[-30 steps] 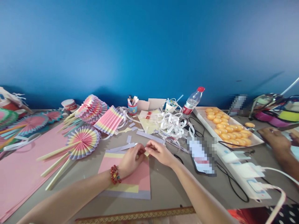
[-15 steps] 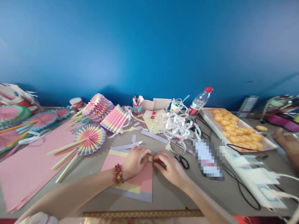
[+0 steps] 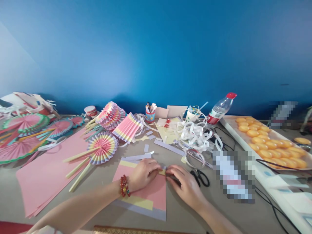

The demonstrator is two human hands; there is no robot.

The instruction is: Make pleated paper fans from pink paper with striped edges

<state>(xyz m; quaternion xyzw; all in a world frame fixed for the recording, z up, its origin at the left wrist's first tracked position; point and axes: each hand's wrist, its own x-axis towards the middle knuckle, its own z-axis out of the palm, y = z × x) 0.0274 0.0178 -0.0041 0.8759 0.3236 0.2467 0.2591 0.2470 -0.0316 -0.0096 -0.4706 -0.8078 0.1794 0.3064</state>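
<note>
A pink paper sheet (image 3: 156,190) with yellow and lilac strips along its far and near edges lies flat on the table before me. Bent over its far right part, my left hand (image 3: 143,175) presses closed fingers onto a yellow paper strip (image 3: 162,172). My right hand (image 3: 186,185) pinches the end of that strip at the sheet's right edge, and its fingertips nearly meet those of the left. Just past the sheet lies a loose lilac strip (image 3: 138,157). Black-handled scissors (image 3: 203,178) rest beyond my right hand.
Folded paper fans (image 3: 102,148) and pink sheets (image 3: 48,172) lie at left. Farther back stand a pen cup (image 3: 150,115), curled white strips (image 3: 192,135) and a tilted bottle (image 3: 220,110). At right are a tray of orange ovals (image 3: 235,136), a power strip (image 3: 280,191) and black cables.
The view has shifted slightly, so the table's things sit farther right or lower. Both hands stay together at the sheet's right edge. The other person's hand at far right has left the view.
</note>
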